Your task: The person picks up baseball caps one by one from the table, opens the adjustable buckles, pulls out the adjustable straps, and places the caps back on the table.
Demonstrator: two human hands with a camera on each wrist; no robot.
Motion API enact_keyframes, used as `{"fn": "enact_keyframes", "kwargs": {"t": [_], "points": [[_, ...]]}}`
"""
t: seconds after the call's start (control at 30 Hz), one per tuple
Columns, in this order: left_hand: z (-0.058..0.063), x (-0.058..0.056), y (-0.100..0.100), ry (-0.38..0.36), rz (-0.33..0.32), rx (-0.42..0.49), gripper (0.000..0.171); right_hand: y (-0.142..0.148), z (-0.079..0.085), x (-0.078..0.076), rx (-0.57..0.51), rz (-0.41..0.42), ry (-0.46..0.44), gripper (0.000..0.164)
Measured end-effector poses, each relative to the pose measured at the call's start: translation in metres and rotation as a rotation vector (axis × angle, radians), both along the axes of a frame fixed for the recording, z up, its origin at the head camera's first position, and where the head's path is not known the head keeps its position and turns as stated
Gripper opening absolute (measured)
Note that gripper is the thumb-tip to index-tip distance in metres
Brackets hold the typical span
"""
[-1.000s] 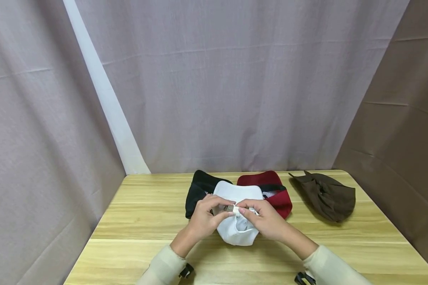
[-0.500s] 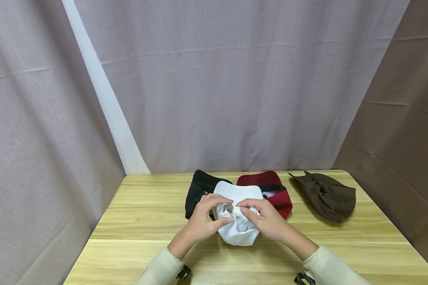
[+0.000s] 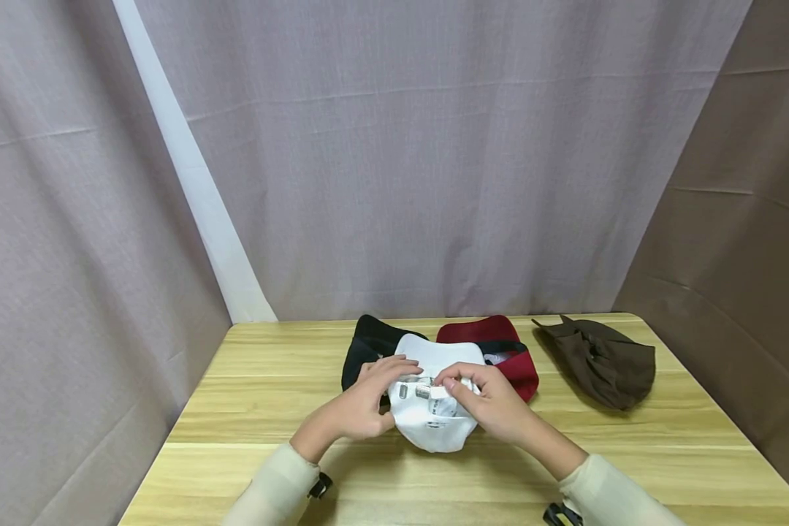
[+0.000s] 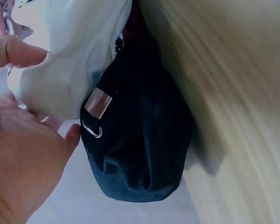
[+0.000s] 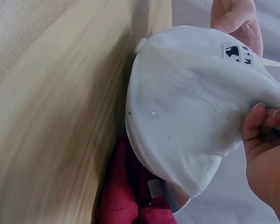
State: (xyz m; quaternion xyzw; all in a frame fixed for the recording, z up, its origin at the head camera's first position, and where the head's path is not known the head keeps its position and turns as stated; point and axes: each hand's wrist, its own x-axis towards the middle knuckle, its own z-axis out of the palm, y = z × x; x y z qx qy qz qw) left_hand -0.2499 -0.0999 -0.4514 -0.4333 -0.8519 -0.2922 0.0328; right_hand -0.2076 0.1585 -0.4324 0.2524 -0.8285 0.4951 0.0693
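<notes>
A white baseball cap [image 3: 427, 431] with an MLB patch sits in the middle, its back opening and strap facing me. My right hand [image 3: 493, 402] pinches the strap at that opening; in the right wrist view its fingers [image 5: 254, 123] curl at the cap's edge. At the cap's left side is my left hand [image 3: 358, 409], thumb apart from the lightly bent fingers; in the left wrist view the hand [image 4: 30, 158] lies loosely beside the fabric. A black cap [image 3: 361, 351] with a metal buckle [image 4: 99, 103] is behind on the left, a red cap [image 3: 519, 372] behind on the right.
A dark brown cap [image 3: 605, 365] lies by itself at the right of the wooden table [image 3: 250, 416]. Grey curtain [image 3: 434, 183] hangs behind the table's far edge, and brown cloth [image 3: 743, 292] borders the right side.
My left hand has let go of the strap and moved left to the cap's side. The white cap's back now lies flatter, while my right hand has stayed almost in place.
</notes>
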Motion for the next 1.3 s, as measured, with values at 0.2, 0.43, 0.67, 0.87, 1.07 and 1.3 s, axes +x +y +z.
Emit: {"fn": "enact_keyframes", "kwargs": {"t": [0.2, 0.43, 0.67, 0.87, 1.07, 1.3], "points": [[0.005, -0.007, 0.002, 0.085, 0.072, -0.113, 0.077, 0.0, 0.003, 0.002, -0.015, -0.008, -0.006, 0.014], [0.008, -0.016, 0.008, 0.229, 0.223, -0.286, 0.049, 0.003, 0.003, 0.002, -0.08, 0.012, 0.05, 0.016], [0.008, -0.022, 0.012, 0.327, 0.274, -0.377, 0.03, 0.006, 0.009, 0.004, -0.149, 0.023, 0.075, 0.015], [0.003, -0.027, 0.01, 0.349, 0.289, -0.345, 0.023, 0.009, 0.014, 0.002, -0.258, 0.044, 0.097, 0.016], [-0.001, -0.028, 0.005, 0.342, 0.304, -0.242, 0.029, 0.007, 0.016, -0.002, -0.374, 0.053, 0.114, 0.014], [0.003, -0.024, 0.007, 0.278, 0.329, 0.063, 0.028, 0.005, 0.023, -0.003, -0.508, 0.004, 0.155, 0.015]]}}
